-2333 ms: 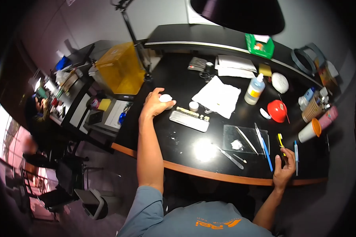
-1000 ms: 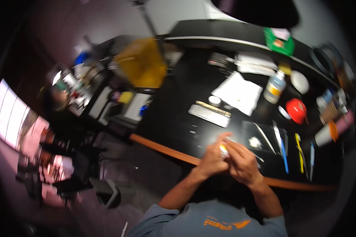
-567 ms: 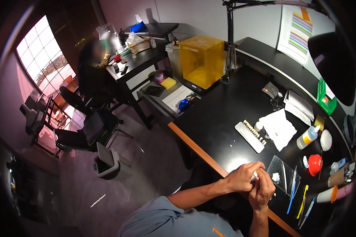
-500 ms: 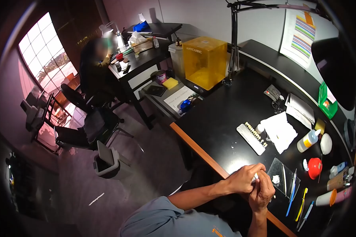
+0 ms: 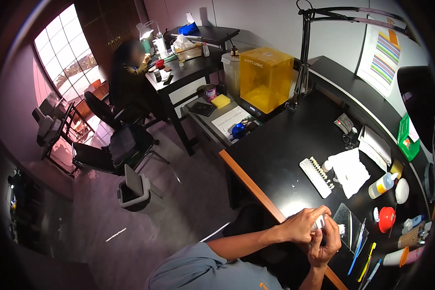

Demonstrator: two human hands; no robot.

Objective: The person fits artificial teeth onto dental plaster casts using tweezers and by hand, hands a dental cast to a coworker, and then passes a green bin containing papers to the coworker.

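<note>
My left hand (image 5: 299, 226) and my right hand (image 5: 326, 244) meet above the front edge of the desk, both with curled fingers. Between them they hold a small white piece (image 5: 319, 222); fingers hide most of it, and I cannot tell its exact kind. Just right of the hands lies a dark, clear-edged slab (image 5: 354, 232) with a white lump (image 5: 341, 229) on it. Blue-handled tools (image 5: 356, 251), a yellow-handled brush (image 5: 367, 263) and a blue-and-white pen-like tool (image 5: 373, 271) lie beside it. Beyond the hands is a tooth shade guide (image 5: 316, 179).
A white paper towel (image 5: 350, 171), a squeeze bottle (image 5: 382, 185) and a red bowl (image 5: 386, 220) stand along the right. An orange-covered box (image 5: 267, 79) is at the back. A person (image 5: 130, 77) sits at another desk; a grey bin (image 5: 137, 191) stands on the floor.
My fingers have shifted around the white piece, and more of it shows now. The whole view has swung slightly, moving the room's contents right and down.
</note>
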